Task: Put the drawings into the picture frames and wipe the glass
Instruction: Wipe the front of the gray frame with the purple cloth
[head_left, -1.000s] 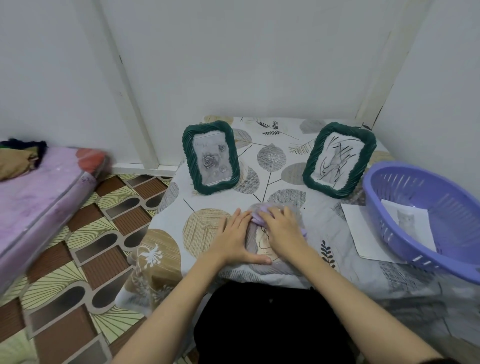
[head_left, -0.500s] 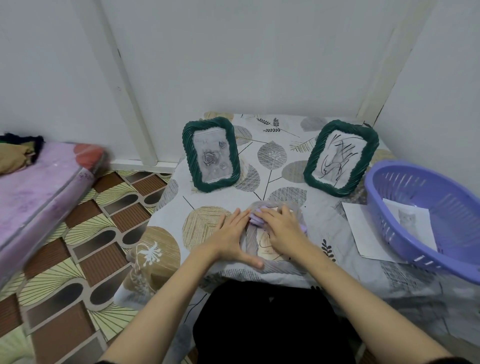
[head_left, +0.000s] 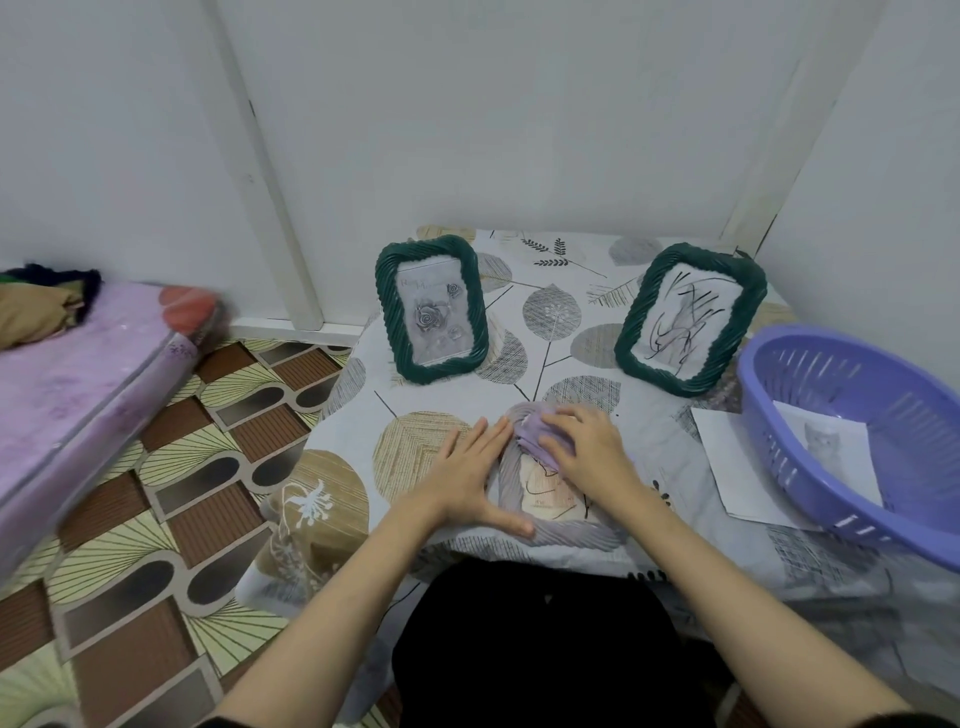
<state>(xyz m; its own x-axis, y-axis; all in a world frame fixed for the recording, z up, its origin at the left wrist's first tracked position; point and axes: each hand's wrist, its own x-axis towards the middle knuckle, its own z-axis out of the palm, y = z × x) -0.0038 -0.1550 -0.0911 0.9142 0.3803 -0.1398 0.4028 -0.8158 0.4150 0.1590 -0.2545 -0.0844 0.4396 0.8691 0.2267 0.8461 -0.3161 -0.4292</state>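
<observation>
While flat on the table, lilac ribbed frame, line drawing inside

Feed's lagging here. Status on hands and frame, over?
Left hand flat, steadying lilac frame. Right hand pressing cloth on its glass. Nothing in the way.

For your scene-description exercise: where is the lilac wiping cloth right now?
In the head view, the lilac cloth lies centre-front on the pale frame under the right hand, beside the left hand.
</observation>
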